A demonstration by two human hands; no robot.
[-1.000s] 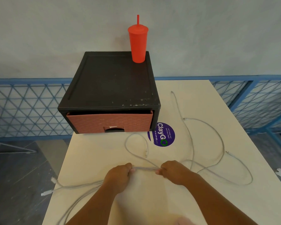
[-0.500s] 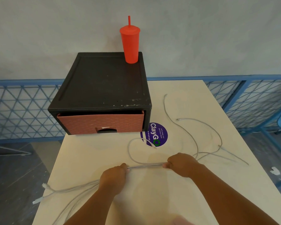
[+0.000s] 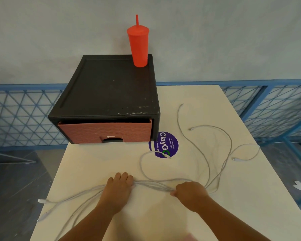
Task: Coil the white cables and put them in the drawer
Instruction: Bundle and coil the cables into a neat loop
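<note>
White cables, red tumbler — black cabinet, lattice-patterned terracotta drawer.

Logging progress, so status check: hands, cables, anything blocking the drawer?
Left hand and right hand both grip the cables, stretched between them. Uncoiled, ends sprawled on the table. Drawer nearly shut, handle clear.

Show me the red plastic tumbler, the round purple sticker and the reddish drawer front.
red plastic tumbler (image 3: 139,47): head view, middle of its body.
round purple sticker (image 3: 165,143): head view, its printed centre.
reddish drawer front (image 3: 87,132): head view, left half.
</note>
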